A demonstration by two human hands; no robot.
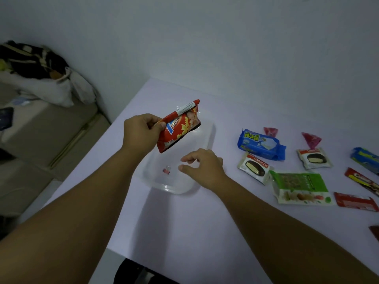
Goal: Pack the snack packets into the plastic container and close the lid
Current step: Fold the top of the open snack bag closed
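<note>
A clear plastic container (207, 138) stands lidless in the middle of the white table. My left hand (141, 132) grips a red potato-snack packet (180, 128) and holds it tilted in the air over the container's left side. My right hand (203, 167) hovers over the container's right side, fingers curled apart, with nothing in it. A small binder clip (166, 170) lies on the container's floor. More packets lie to the right: a blue wafer pack (260, 145), two Choco Pie packs (255, 167) (313, 158) and a green nut packet (301, 187). No lid is visible.
Further right lie red chocolate bars (355, 201) (363, 181), a blue pack (365, 159) and two pink triangular sachets (270, 131) (310, 139). The table edge runs diagonally at left, with a bed and bags (41, 74) beyond. A dark chair (139, 272) sits at the near edge.
</note>
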